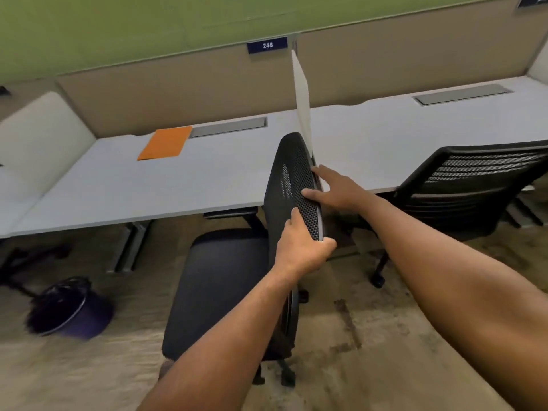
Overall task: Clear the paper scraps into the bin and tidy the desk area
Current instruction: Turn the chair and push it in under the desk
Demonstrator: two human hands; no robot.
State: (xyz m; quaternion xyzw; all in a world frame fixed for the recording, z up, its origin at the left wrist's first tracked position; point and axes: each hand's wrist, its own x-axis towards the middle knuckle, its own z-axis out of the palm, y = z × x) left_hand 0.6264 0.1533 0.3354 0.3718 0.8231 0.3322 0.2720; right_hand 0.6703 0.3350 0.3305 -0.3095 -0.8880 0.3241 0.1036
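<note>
- Head view, looking down over a desk (124,185) and the carpet in front of it.
- Left hand (299,244) is closed around the lower edge of the mesh backrest (292,185) of a black office chair (219,289); thumb on the near face, fingers wrapped behind the rim.
- Right hand (335,189) rests higher on the same backrest edge, fingers spread and only loosely curled; it touches the rim, but whether it truly grips cannot be told.
- The chair stands just in front of the desk, seat pointing left, backrest seen edge-on and overlapping the desk's front edge.
- A bin (69,308) with a dark liner stands on the carpet at lower left, beyond the desk's front edge, well apart from the chair. Blurred; contents cannot be made out.
- On the desk, an orange sheet (166,143) lies flat near the back, just beside a grey cable hatch (228,127).
- A thin white divider (302,96) stands upright on the desk behind the backrest, splitting this place from the next.
- A second black chair (474,191) sits at the neighbouring desk to the right.
- A blue number plate (267,45) reading 248 is fixed on the beige back panel.
</note>
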